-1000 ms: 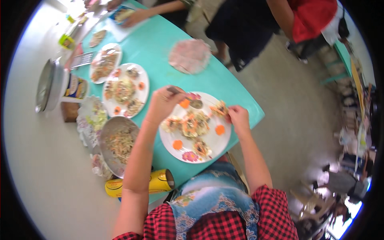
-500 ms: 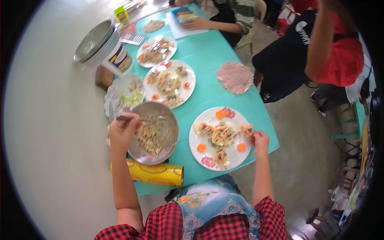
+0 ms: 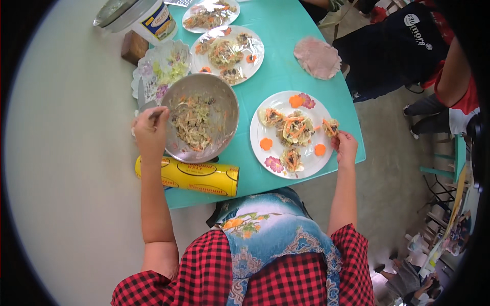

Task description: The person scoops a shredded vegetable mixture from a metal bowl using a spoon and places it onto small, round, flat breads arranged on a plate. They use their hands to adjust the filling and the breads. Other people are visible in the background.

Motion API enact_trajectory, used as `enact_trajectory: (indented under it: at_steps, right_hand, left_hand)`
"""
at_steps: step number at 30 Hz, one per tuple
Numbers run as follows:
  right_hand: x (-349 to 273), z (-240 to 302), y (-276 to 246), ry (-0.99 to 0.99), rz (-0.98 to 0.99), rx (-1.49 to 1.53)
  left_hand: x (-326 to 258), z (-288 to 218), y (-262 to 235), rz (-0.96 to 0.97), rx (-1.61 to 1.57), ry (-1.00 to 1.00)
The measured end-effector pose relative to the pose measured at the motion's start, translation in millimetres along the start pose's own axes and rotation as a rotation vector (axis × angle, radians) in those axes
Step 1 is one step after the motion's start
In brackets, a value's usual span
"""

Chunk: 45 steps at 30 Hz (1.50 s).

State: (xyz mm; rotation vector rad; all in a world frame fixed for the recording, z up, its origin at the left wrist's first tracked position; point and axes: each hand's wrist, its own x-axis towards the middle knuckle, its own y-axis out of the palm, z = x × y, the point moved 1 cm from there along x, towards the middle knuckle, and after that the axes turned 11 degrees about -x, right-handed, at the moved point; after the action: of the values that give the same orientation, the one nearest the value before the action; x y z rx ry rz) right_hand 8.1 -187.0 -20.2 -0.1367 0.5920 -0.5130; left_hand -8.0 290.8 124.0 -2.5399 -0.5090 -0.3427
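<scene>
My left hand [image 3: 149,128] is closed around a utensil [image 3: 155,113] whose working end I cannot make out, at the left rim of a steel mixing bowl [image 3: 230,109]. Shredded salad mixture [image 3: 193,122] with orange strips lies inside the bowl. At the right, my right hand [image 3: 346,147] pinches the edge of a small salad-topped portion [image 3: 331,127] at the rim of a flowered white plate [image 3: 263,158]. A larger salad mound [image 3: 296,128] sits mid-plate, with smaller portions and orange carrot flowers [image 3: 266,144] around it.
Further back are two film-covered plates, one nearer [image 3: 258,61] and one farther [image 3: 209,15]. A scalloped dish [image 3: 178,51] of chopped greens, a white tub [image 3: 158,23] and a wooden block [image 3: 135,47] stand left. A yellow wrap box [image 3: 199,176] lies in front; a pink cloth [image 3: 317,57] lies right.
The view has shifted, so the table sits higher in it. My left hand has moved from over the bowl to its left rim. My right hand still pinches the portion at the plate's edge.
</scene>
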Motion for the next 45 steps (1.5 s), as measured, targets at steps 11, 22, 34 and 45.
enact_trajectory:
  at_steps: [11,22,34,45]
  right_hand:
    - [-4,0,1,0.003,0.007,0.006]
    - [-4,-1,0,-0.001,0.004,0.008]
    - [-2,1,-1,0.036,0.009,0.021]
    - [1,-1,-2,0.033,0.011,0.011]
  left_hand:
    - [-2,56,21,-0.006,-0.104,-0.322]
    - [13,93,19,0.039,-0.414,-0.801]
    - [28,106,-12,0.024,-0.692,-0.972]
    - [35,95,6,0.023,-0.439,-0.639]
